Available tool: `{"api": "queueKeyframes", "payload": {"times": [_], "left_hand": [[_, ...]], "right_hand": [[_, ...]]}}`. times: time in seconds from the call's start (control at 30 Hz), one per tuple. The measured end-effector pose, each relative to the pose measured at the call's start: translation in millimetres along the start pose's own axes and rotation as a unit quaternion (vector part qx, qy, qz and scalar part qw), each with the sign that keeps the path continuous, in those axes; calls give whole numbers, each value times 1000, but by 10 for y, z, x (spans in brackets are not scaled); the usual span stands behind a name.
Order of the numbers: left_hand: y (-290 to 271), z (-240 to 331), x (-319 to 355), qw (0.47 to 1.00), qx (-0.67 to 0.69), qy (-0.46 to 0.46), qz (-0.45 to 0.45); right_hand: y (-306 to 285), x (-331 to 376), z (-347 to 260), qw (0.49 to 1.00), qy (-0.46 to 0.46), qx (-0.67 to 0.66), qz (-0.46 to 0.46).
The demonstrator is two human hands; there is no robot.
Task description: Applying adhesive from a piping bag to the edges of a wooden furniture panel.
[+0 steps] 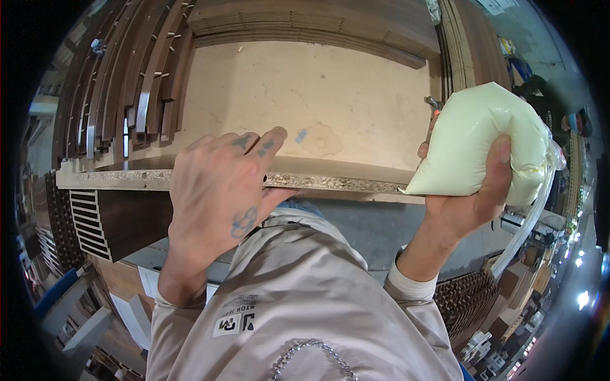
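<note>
My right hand [467, 200] grips a soft clear plastic bag [483, 143] full of pale yellow paste, held up beside the right end of a dark brown board [330, 162]. The bag's lower corner touches the board's raw chipboard edge [343, 184]. My left hand [219, 190] rests over the near edge of that board, fingers bent over its top face. The board lies on a pale beige worktop [305, 95].
Dark brown slats with pale wooden dowels [136, 82] are stacked at the left. More dark panels [305, 25] lie at the back, and light boards [460, 44] stand at the right. A slotted panel [89, 222] sits under the bench. Another person [575, 120] is at the far right.
</note>
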State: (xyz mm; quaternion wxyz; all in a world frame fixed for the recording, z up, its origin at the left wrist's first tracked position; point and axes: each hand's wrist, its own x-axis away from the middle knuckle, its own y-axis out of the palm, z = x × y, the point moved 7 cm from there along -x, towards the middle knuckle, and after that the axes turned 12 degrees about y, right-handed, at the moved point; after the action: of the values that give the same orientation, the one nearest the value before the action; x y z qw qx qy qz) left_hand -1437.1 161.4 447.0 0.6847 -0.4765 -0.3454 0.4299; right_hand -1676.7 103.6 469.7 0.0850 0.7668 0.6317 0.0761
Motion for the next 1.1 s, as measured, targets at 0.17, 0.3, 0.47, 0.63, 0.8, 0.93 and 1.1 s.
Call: {"api": "queueKeyframes", "payload": {"times": [0.17,0.3,0.47,0.63,0.8,0.93,1.1], "left_hand": [[-4,-2,-1,1000,-1,-2,5],[-9,-2,-13,1000,-16,-4,8],[-7,-23,-26,1000,-4,-10,-2],[2,-36,-43,1000,-16,-3,-4],[-8,-30,-46,1000,-4,22,7],[-28,-18,-38,999,2,33,18],[-35,-16,-27,999,9,31,15]], "right_hand": [[0,-20,23,999,0,-31,-23],[12,-12,12,999,2,-42,-19],[62,-1,-3,997,-8,-77,-28],[53,2,-5,998,-18,-46,-29],[44,-29,20,997,-32,-14,-65],[8,-28,51,997,-22,-37,-68],[-15,-5,46,998,-33,-19,-54]]}}
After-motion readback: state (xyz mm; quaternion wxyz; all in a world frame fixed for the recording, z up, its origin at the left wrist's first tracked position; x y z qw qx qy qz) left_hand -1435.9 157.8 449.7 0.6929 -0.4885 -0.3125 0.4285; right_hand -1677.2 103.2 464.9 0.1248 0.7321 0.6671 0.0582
